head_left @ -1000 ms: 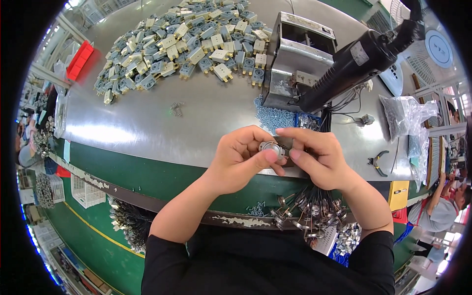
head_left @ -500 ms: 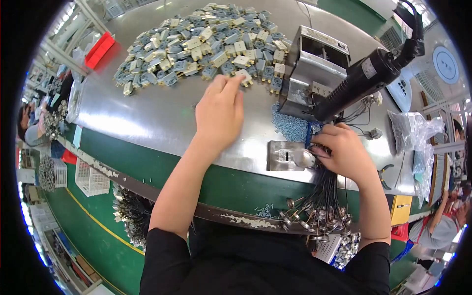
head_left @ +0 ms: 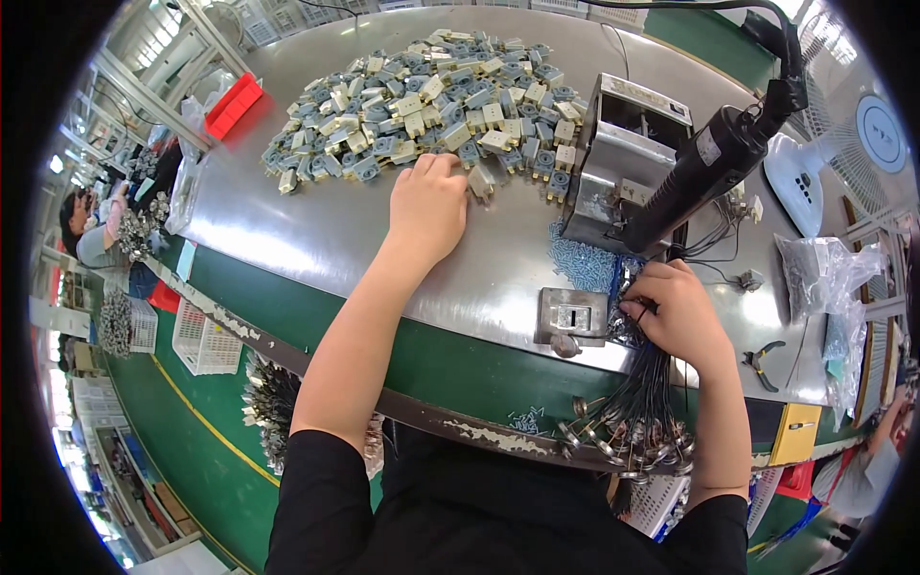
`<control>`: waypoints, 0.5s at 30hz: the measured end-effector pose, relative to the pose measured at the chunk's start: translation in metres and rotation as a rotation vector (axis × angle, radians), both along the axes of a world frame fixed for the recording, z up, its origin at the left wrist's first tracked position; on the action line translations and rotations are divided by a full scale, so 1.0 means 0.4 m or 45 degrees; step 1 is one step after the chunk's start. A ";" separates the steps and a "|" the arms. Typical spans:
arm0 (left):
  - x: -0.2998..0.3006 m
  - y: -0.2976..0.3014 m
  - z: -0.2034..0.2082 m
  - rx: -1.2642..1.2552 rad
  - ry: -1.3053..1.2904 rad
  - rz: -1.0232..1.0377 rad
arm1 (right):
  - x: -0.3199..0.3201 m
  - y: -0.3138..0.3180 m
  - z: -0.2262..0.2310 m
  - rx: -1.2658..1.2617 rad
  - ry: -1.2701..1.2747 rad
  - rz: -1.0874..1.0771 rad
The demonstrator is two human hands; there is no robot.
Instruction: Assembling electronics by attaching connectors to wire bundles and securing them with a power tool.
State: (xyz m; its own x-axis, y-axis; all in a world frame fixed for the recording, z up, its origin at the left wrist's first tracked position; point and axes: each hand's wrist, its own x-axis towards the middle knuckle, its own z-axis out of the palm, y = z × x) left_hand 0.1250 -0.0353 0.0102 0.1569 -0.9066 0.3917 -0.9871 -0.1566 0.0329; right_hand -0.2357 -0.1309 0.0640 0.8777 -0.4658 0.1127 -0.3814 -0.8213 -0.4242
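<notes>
My left hand point(head_left: 429, 206) is at the near edge of a big pile of grey-and-cream plug parts point(head_left: 393, 120). Its fingers are curled down, and a blurred cream plug part point(head_left: 481, 181) lies against the thumb side; the fingertips are partly hidden. My right hand point(head_left: 673, 311) pinches thin black wires point(head_left: 650, 379) above a bundle hanging over the table edge, with round metal ends point(head_left: 613, 439) at its bottom. Left of that hand stands a small metal fixture block point(head_left: 572, 309) with a slot. A round metal end point(head_left: 565, 345) rests at the block's front edge.
A black electric screwdriver point(head_left: 692, 172) slants beside a metal stand point(head_left: 628, 144). Small bluish screws point(head_left: 580, 259) lie before the stand. Pliers point(head_left: 764, 364), a clear plastic bag point(head_left: 824, 278) and a yellow box point(head_left: 793, 431) are at right. A red bin point(head_left: 233, 105) is far left.
The cream plug part has come off the pile's edge toward me, beside my left thumb. The round metal end has shifted left to the block's front, uncovering the slot. The whole view has shifted slightly.
</notes>
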 end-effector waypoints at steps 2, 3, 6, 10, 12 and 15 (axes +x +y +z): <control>0.008 -0.005 0.013 0.050 -0.027 -0.012 | -0.004 0.000 -0.005 0.012 -0.036 -0.010; 0.011 -0.011 0.018 0.017 0.063 -0.047 | -0.004 0.000 -0.006 0.024 -0.062 -0.024; 0.006 -0.030 0.052 0.027 0.096 -0.162 | -0.008 -0.005 -0.008 0.069 -0.095 -0.020; 0.032 -0.047 0.077 0.237 0.064 -0.271 | -0.005 0.003 -0.009 0.066 -0.134 -0.049; 0.052 -0.040 0.093 0.227 0.027 -0.304 | -0.006 0.003 -0.007 0.064 -0.168 -0.043; 0.080 -0.012 0.115 0.225 0.153 -0.318 | -0.014 -0.002 -0.007 0.098 -0.249 -0.058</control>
